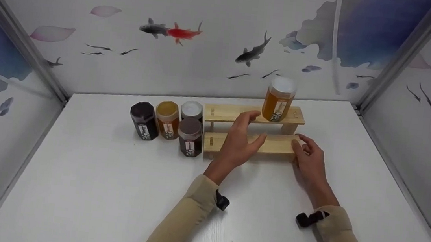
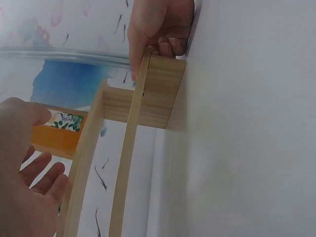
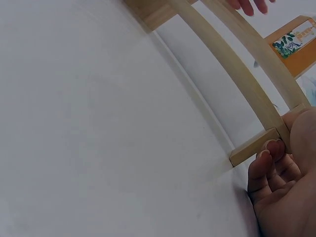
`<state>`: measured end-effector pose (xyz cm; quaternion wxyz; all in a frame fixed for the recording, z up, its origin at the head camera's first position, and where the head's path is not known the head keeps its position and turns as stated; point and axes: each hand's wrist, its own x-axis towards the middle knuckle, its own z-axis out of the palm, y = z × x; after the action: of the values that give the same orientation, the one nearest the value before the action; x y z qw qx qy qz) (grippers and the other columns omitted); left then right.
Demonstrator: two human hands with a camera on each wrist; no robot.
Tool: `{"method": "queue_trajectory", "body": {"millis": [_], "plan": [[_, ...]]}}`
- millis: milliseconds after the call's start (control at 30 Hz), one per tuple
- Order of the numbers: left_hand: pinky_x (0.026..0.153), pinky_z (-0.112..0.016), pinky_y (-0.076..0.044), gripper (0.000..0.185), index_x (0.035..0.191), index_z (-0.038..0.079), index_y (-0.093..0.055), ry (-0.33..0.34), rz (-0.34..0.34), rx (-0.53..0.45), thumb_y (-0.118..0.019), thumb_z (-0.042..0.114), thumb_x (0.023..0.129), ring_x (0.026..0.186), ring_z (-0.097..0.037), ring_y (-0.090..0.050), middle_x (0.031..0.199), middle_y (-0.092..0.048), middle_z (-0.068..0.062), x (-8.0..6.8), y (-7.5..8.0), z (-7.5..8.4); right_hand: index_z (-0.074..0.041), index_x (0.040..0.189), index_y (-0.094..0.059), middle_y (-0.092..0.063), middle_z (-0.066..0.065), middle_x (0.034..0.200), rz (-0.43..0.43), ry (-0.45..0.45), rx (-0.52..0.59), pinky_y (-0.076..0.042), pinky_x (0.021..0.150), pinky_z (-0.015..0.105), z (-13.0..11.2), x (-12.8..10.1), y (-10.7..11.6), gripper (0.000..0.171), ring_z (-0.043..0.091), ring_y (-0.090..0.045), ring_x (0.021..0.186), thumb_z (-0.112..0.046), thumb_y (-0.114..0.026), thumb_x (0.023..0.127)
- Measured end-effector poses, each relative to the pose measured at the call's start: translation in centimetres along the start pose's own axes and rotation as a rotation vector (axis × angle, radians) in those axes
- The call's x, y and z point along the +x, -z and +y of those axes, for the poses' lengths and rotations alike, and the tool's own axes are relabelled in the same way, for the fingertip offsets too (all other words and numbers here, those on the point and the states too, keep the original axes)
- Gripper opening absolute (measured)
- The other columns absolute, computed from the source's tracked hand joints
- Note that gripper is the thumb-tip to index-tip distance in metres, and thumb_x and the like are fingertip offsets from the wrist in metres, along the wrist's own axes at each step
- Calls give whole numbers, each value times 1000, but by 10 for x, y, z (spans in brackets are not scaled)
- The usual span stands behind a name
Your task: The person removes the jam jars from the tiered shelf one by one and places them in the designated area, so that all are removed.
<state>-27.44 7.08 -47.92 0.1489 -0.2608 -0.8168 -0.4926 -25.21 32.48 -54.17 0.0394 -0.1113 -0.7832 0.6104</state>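
A two-step wooden rack (image 1: 236,113) stands mid-table. An amber jar with a white lid (image 1: 278,99) sits at the right end of its upper step. My left hand (image 1: 243,139) hovers over the lower step with loose, spread fingers, thumb up near the upper step; the left wrist view shows the left hand (image 2: 29,187) off the wood, beside the rack (image 2: 153,94) and jar (image 2: 57,136). My right hand (image 1: 309,153) holds the right end of the lower step, thumb on top and fingers curled against the end block, seen from the right wrist (image 3: 281,187).
Left of the rack stand a dark jar (image 1: 144,121), an amber jar (image 1: 167,119), a white-lidded jar (image 1: 192,110) and a brown jar (image 1: 190,136). Fish-patterned walls close the white table (image 1: 94,188) on three sides.
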Motion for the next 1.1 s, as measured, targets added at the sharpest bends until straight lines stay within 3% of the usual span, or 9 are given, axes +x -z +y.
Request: {"method": "queue_trajectory", "body": {"millis": [333,633,833,1100], "plan": [[120,-31,-49,71,159,8,-37,-2,79,-1,-77,24,102,144,-25,-54,157,-48,-11,36,-29,2,-17,162,-49,-60,2,93,10,43,18,-48,59,19,2,-3,-1,64,7,-53,70,-47,-65,108],[122,-40,-49,89,167,14,-31,63,163,31,-82,38,98,151,-22,-51,164,-46,-8,57,-42,8,-23,164,-47,-56,-1,99,3,-6,-24,-49,63,19,0,0,-1,67,8,-54,77,-55,-62,107],[119,-46,-52,95,172,22,-27,84,174,64,-84,39,97,145,-23,-58,163,-54,-4,61,-44,10,-24,163,-48,-55,0,99,16,-2,-47,-50,64,20,-2,0,-2,67,10,-54,79,-57,-62,107],[116,-42,-55,93,168,18,-31,62,177,50,-86,36,95,141,-23,-62,156,-57,-9,52,-39,10,-22,164,-46,-57,2,99,-2,7,-28,-49,63,19,-1,-1,1,67,9,-54,78,-54,-62,107]]}}
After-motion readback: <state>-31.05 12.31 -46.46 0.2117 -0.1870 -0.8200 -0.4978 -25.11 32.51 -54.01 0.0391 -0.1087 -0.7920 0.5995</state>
